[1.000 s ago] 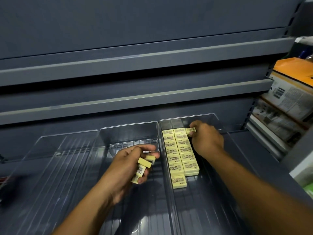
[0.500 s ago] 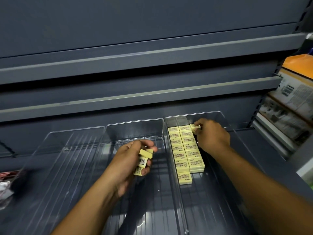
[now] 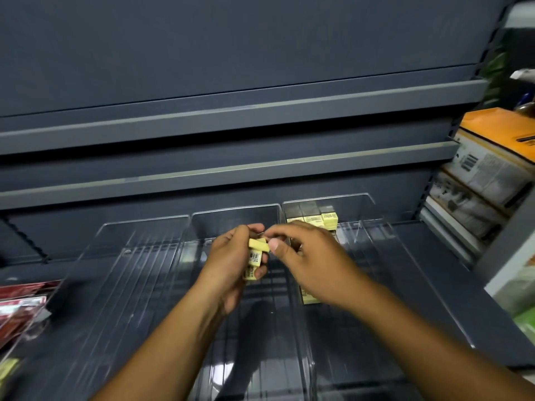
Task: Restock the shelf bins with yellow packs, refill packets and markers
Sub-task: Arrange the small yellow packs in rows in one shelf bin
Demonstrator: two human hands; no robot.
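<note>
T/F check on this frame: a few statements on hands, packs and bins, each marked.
1. The left hand holds yellow packs. True.
2. The right bin has more packs in it. True.
3. The right hand is at the back of the right bin. False: it is up by the left hand's yellow packs.
4. The middle bin is full of packs. False: none show in it.
5. Red packets lie at far right. False: they are at far left.
</note>
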